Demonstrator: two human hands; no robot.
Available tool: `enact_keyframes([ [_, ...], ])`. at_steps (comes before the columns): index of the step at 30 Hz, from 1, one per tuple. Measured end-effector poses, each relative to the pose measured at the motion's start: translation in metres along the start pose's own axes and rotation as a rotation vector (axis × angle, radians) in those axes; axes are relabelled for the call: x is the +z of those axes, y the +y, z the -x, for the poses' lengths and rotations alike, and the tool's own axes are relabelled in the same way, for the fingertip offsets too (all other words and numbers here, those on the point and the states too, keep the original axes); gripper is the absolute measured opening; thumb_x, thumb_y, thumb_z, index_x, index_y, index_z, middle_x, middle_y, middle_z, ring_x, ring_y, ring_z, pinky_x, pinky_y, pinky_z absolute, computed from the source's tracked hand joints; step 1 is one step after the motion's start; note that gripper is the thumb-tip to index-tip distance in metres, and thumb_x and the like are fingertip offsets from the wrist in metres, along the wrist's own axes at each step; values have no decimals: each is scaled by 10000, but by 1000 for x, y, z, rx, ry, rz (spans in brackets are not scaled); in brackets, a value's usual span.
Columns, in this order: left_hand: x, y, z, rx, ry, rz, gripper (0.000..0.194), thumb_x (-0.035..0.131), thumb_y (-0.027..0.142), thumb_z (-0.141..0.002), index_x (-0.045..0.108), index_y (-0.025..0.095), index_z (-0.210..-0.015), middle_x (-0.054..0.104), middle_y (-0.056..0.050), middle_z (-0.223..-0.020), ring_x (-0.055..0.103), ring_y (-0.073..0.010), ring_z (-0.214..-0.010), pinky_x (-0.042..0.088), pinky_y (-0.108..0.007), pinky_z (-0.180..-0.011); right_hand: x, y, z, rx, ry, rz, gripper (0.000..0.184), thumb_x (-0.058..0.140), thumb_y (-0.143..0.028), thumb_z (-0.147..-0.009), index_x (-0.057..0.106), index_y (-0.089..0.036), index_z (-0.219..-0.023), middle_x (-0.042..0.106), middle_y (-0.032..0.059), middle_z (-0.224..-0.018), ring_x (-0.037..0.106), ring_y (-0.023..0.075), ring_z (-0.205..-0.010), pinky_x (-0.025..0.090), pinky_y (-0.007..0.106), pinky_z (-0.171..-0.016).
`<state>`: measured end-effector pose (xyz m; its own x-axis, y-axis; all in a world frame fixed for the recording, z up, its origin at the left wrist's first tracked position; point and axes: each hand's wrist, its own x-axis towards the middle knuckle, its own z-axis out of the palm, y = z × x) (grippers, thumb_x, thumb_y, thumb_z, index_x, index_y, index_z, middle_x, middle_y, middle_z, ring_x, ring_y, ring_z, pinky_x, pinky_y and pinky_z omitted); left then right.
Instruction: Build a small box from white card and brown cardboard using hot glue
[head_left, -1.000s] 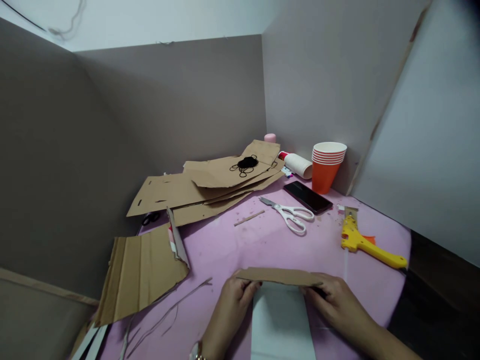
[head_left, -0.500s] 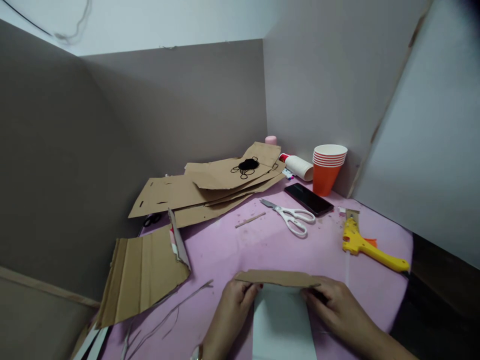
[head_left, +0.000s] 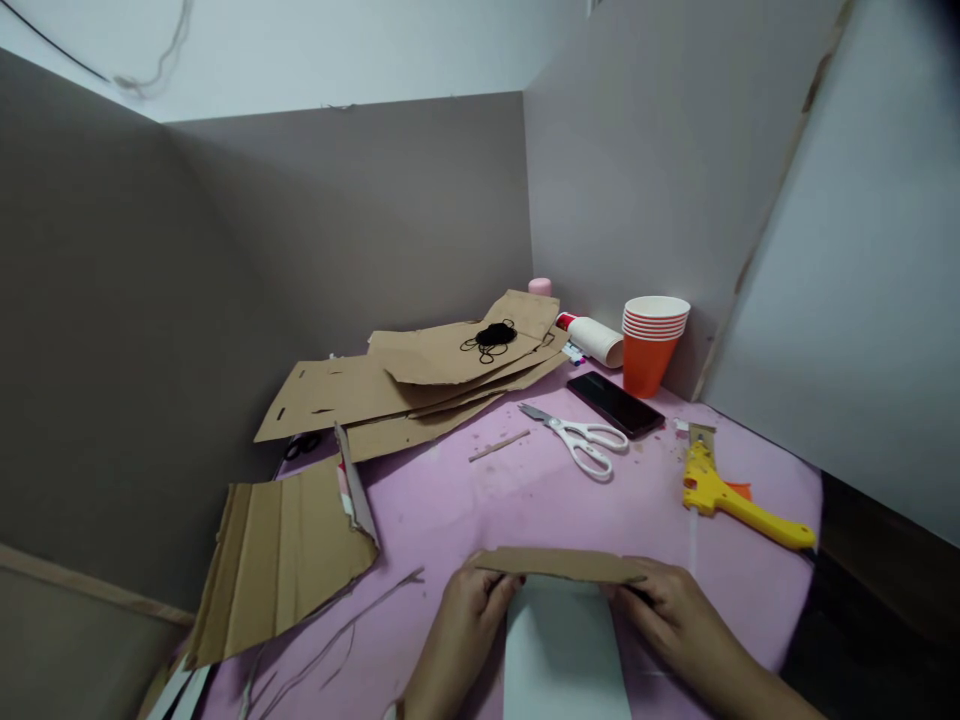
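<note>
Between my two hands, near the front of the table, is a brown cardboard piece (head_left: 559,563), seen nearly edge-on. My left hand (head_left: 480,605) grips its left end, thumb toward me and fingers behind. Its right end is pinched by my right hand (head_left: 660,605) in the same way. A pale white sheet (head_left: 566,650) extends from under the cardboard toward me, between my wrists; whether it is joined to the cardboard I cannot tell. Most of my fingertips are hidden behind the cardboard.
White-handled scissors (head_left: 577,435), a phone (head_left: 615,404) and stacked orange cups (head_left: 652,345) lie beyond my hands. A yellow glue gun (head_left: 735,497) sits at right. Cardboard sheets (head_left: 337,392) with black cord (head_left: 495,336) fill the back; a folded cardboard piece (head_left: 289,560) is at left.
The cardboard's upper face is slightly more foreshortened or tilted at its right end. Both hands keep their hold, and the whole view has shifted a little downward in the picture.
</note>
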<state>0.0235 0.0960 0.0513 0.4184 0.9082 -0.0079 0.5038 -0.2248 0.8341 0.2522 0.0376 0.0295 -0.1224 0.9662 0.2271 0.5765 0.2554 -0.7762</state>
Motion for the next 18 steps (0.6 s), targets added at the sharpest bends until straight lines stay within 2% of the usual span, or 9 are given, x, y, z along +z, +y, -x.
enact_keyframes([
  [9,2,0,-4,15,4,-1,222,491,283,-875,688,196,-821,694,-37,-916,604,-191,-893,416,-273,-834,-1,-2,0,12,0,15,320,371,-249,-899,638,-200,-730,670,51,-698,633,194,-690,515,307,-736],
  [18,0,3,0,1,3,9,218,488,256,-866,701,214,-854,697,-22,-957,590,-187,-915,395,-262,-847,0,-1,0,18,-18,7,315,362,-239,-891,642,-186,-757,674,60,-718,641,200,-713,501,295,-695],
])
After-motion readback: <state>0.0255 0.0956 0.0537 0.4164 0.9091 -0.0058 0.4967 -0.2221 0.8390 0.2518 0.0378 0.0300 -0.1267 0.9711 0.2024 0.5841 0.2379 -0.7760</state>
